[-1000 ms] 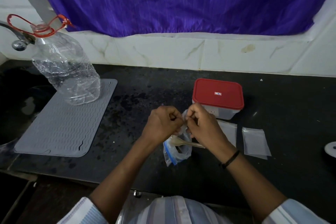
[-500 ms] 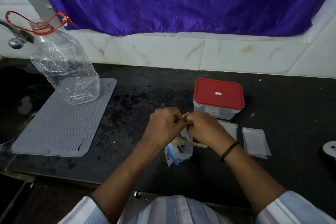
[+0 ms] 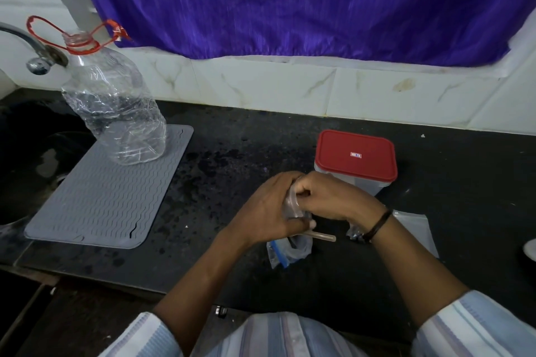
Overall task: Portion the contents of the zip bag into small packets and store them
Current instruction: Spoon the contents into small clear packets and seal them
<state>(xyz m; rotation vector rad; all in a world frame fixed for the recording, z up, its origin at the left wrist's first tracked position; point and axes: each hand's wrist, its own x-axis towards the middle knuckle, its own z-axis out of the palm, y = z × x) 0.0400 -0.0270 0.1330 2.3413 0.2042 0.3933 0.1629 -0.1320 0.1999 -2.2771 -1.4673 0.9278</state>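
Observation:
My left hand (image 3: 268, 210) and my right hand (image 3: 333, 197) meet over the dark counter, both pinching a small clear packet (image 3: 293, 204) between them. Just below, the zip bag (image 3: 285, 252) with a blue seal strip stands open on the counter, and a pale spoon handle (image 3: 323, 236) sticks out of it to the right. A container with a red lid (image 3: 355, 158) stands behind my right hand. Another clear packet (image 3: 414, 227) lies flat to the right, partly under my wrist. What the held packet contains is hidden by my fingers.
A grey ribbed mat (image 3: 107, 197) lies at the left with a large crumpled clear bottle (image 3: 113, 104) on it, beside a tap (image 3: 34, 49) and a dark sink (image 3: 26, 159). A purple curtain (image 3: 290, 0) hangs behind. A white object (image 3: 530, 249) shows at the right edge.
Both hands have shifted slightly lower and rolled together around the small packet; the left thumb now lies along its lower edge. The zip bag and spoon have stayed put.

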